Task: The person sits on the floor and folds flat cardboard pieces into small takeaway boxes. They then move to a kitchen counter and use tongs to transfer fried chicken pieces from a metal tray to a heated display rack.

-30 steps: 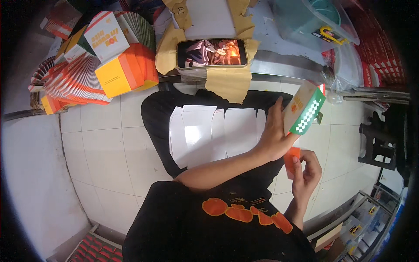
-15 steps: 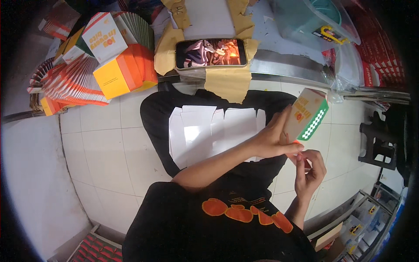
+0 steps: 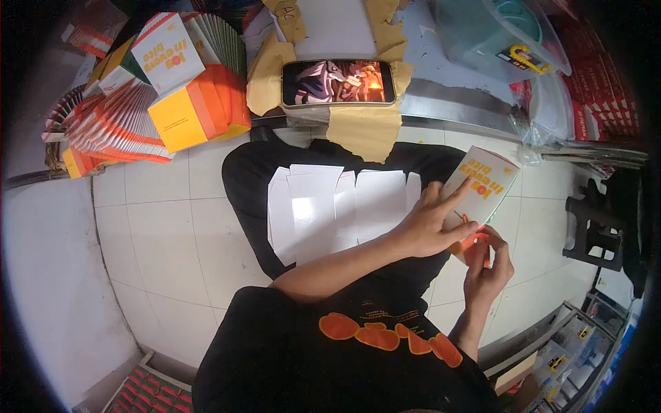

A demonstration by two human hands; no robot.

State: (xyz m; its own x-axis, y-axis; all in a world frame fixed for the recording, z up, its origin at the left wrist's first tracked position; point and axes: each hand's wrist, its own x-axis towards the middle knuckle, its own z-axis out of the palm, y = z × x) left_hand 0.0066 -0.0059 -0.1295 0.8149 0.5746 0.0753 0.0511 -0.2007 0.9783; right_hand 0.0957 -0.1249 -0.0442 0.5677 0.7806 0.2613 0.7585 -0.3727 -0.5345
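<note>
Nearest me, the right hand (image 3: 487, 272) is closing its grip on an orange end flap (image 3: 474, 240), thumb and fingers pinching at the carton's near end. The small carton (image 3: 487, 186) is lying just ahead of that grip, its long axis slanting forward and a little to the right, so the flapped end is facing the fingers. The left hand (image 3: 430, 224) is resting over the carton's near left side, index finger stretching along the white face, thumb pointing at the flap. Both hands are touching it; the right is the one nearer the opening. I cannot tell whether the left is gripping or only pressing, since the carton is covering what lies beneath.

The carton's underside and inside are staying out of sight, and the right fingertips are partly blending into the orange.

Left of the grip, white card sheets (image 3: 379, 199) are lying across the lap. Farther ahead, a phone (image 3: 337, 82) is sitting by the desk (image 3: 427, 86) edge; far ahead-left, folded cartons (image 3: 124, 124) are piling up.
</note>
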